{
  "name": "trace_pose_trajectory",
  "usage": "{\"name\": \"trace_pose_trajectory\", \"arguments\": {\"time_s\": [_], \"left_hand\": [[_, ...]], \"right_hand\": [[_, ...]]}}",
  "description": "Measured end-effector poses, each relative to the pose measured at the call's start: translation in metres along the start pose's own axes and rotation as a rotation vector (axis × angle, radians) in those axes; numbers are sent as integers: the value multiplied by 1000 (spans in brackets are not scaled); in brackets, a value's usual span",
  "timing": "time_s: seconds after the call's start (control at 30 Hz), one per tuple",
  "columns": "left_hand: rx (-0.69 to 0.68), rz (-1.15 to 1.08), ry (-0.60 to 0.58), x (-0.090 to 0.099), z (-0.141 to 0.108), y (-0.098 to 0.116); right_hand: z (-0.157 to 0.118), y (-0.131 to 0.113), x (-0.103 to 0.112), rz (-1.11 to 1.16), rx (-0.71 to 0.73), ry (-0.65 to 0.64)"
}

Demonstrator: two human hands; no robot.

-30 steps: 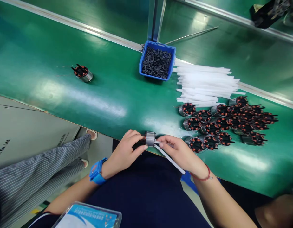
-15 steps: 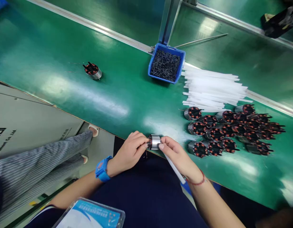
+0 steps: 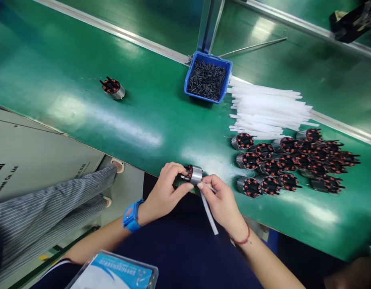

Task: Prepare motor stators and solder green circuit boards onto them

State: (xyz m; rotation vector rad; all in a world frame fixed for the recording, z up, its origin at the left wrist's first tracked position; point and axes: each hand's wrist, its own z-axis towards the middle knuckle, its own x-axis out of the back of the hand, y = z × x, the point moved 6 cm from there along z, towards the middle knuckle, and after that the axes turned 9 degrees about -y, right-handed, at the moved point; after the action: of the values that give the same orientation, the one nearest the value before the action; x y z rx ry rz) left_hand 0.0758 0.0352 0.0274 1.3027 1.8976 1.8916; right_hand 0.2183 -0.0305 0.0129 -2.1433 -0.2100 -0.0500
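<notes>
A silver motor stator [image 3: 196, 175] with copper windings and black prongs lies on its side at the near table edge. My left hand [image 3: 168, 188] grips its winding end, thumb below and fingers above. My right hand [image 3: 223, 200] is closed on a thin white strip [image 3: 208, 214] at the stator's right end; the strip hangs down toward my body, and another piece of white shows between my right fingers. Whether the strip enters the stator is hidden by my fingers.
On the green table [image 3: 155, 116] are a blue bin [image 3: 188, 86] of black tubes, a pile of white strips [image 3: 266, 108], several stators [image 3: 251, 160] at right and a lone one [image 3: 117, 92] at left. A person's striped trouser legs [image 3: 68, 196] show at left.
The stator has turned slightly, showing more of its winding end. My left fingers have spread around it, and the white strip hangs more steeply. The whole view has shifted slightly.
</notes>
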Motion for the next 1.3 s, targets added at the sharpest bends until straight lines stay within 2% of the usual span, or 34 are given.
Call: {"name": "trace_pose_trajectory", "arguments": {"time_s": [0.13, 0.27, 0.4, 0.43, 0.47, 0.53, 0.6, 0.63, 0.7, 0.8, 0.9, 1.0, 1.13, 1.23, 1.3], "left_hand": [[64, 49, -27, -3, 4, 0], [57, 41, -32, -3, 3, 1], [17, -2, -36, -2, 3, 1], [-3, -24, -24, -2, 5, 2], [-25, -42, -6, -2, 7, 3], [-78, -50, 26, -2, 13, 5], [-126, -25, 25, -4, 21, 7], [-139, -8, 13, -5, 24, 8], [-142, 18, -16, -6, 29, 9], [-111, 66, -23, -4, 27, 6], [-75, 123, -22, -2, 18, 2], [-32, 133, -38, -1, 9, -2], [8, 120, -93, -1, 8, -3], [29, 105, -119, -1, 10, -3], [37, 104, -126, 0, 10, -4]], "right_hand": [[-2, -6, 3, -128, 56, -50], [-4, -4, 6, -185, 56, -194], [-12, -19, 23, -425, 59, -329], [-12, -27, 33, -478, 80, -308], [-11, -36, 49, -524, 110, -233], [-4, -57, 91, -643, 175, 65], [8, -72, 136, -875, 188, 385], [18, -75, 153, -1018, 178, 458], [46, -71, 174, -1264, 160, 371], [79, -54, 193, -1423, 85, 198], [92, -46, 201, -1442, 25, 215], [94, -44, 199, -1449, 29, 206], [92, -50, 198, -1473, 126, 218], [77, -61, 198, -1349, 188, 316], [55, -73, 190, -1195, 241, 413]]}}
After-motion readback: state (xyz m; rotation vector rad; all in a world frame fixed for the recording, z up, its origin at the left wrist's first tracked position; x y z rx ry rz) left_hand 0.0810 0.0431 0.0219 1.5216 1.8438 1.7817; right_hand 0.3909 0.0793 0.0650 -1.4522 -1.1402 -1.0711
